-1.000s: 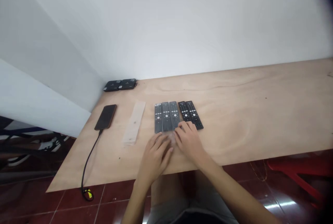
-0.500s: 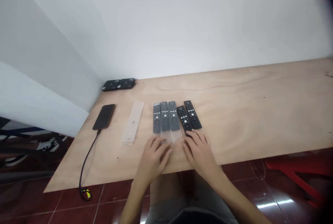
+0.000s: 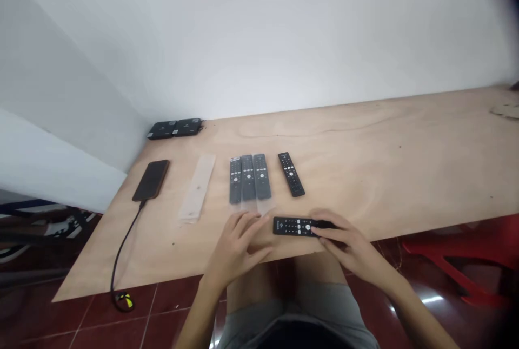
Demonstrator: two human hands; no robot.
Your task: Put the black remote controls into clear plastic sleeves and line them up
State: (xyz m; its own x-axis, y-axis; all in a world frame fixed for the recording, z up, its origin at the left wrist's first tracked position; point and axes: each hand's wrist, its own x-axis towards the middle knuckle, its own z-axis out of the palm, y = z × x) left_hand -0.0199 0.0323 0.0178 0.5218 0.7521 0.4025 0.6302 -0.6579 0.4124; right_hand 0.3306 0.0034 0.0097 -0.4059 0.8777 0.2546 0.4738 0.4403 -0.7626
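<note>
My right hand [image 3: 343, 238] grips the lower end of a black remote control [image 3: 294, 226], which lies sideways near the table's front edge. To its left, my left hand [image 3: 241, 243] hovers or rests with fingers apart and nothing held; its fingertips are near the lower ends of clear plastic sleeves. Three remotes in sleeves, a left one [image 3: 235, 180], a middle one [image 3: 248, 177] and a right one [image 3: 262, 176], lie side by side above that hand. Another bare black remote [image 3: 291, 174] lies slightly tilted to their right. Flat translucent sleeves [image 3: 198, 188] are stacked to the left.
A phone [image 3: 151, 180] with a black cable [image 3: 125, 246] hanging over the front edge lies on the wooden table [image 3: 385, 176]. Two black boxes [image 3: 174, 128] sit in the far left corner by the wall. A red plastic stool [image 3: 458, 251] stands at the right.
My right hand has taken one bare remote from beside the other, drawn it towards me and turned it sideways. My left hand stays in about the same place. The view has shifted slightly.
</note>
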